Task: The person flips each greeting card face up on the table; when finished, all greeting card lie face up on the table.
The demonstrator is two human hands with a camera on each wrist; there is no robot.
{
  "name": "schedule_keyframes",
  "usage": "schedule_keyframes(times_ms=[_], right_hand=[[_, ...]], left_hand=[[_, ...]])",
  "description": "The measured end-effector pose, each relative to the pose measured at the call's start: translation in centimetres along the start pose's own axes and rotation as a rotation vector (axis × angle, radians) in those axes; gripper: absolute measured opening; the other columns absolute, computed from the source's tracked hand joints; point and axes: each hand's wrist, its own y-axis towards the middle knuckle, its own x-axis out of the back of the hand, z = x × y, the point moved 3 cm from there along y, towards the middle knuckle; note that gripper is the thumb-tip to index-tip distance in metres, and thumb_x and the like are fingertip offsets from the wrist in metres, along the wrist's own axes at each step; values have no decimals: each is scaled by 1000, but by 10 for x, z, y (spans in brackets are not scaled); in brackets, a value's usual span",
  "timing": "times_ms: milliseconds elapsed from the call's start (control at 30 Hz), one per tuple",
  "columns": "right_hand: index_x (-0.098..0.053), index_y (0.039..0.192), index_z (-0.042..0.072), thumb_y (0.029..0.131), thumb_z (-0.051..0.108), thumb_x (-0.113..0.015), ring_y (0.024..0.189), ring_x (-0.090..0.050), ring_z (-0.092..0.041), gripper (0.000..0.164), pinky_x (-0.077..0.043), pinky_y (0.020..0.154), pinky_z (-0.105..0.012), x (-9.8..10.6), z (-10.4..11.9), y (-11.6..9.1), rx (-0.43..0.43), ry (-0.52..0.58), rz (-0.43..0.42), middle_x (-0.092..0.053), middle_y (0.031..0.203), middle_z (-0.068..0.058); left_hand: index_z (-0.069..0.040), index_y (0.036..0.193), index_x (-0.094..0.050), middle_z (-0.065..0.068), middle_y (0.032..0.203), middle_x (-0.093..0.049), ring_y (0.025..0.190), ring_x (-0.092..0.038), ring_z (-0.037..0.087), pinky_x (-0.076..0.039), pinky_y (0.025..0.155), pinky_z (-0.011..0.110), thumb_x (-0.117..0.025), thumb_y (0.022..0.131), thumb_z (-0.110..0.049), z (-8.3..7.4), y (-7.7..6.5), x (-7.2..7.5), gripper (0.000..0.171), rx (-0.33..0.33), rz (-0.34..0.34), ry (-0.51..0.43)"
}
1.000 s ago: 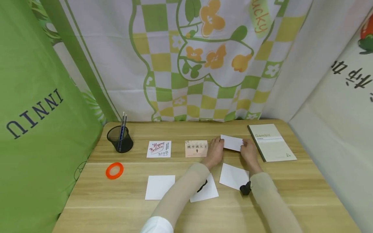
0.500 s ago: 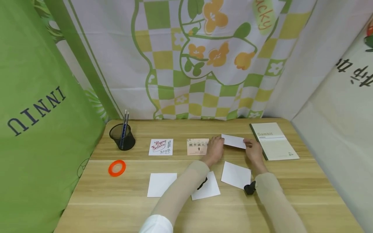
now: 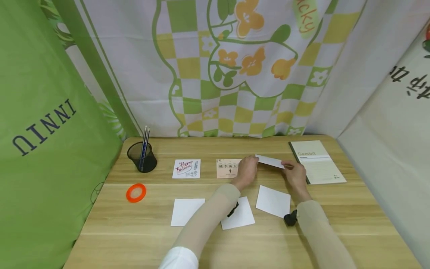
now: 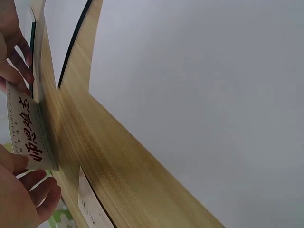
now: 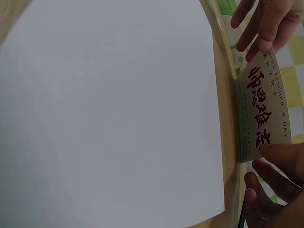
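Teacher's Day card (image 5: 261,107) | pale face, 4 large dark-red characters | tilted | left grip (image 3: 247,170), right grip (image 3: 295,175) pinching opposite ends

A wood-grain table (image 3: 258,248) stands before a checkered, flower-printed curtain (image 3: 242,74), green cloth (image 3: 40,71) left, white cloth (image 3: 386,160) right.

card (image 3: 270,161) | white back, red-lettered face | tilted steeply | pinched at both ends | near back of table (image 3: 208,149)
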Motion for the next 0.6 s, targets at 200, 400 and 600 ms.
schedule_keyframes(times_ms=[200,400,600], right_hand=[[-70,104,-4,81,-9,-63,102,-61,-35,25,-44,86,-40,-1,-1,0,-16,-2,-28,-68,107,-22],[-71,98,-4,80,-7,-67,99,-61,-40,19,-45,87,-46,2,-2,-2,15,-9,-69,-68,101,-24],[-71,94,-5,84,-1,-69,96,-63,-40,11,-47,88,-48,3,-4,-3,52,-23,-85,-69,99,-23]], left_hand=[[-12,111,-72,1,103,-72,91,-69,15,-55,75,23,-54,97,-10,-1,-2,4,23,3,29,-41],[-14,118,-69,0,112,-70,101,-67,14,-53,82,23,-50,100,-14,-1,-3,7,26,-8,64,-99],[-12,118,-68,0,113,-70,102,-66,14,-52,84,22,-50,101,-17,-5,-2,11,26,-25,63,-109]])
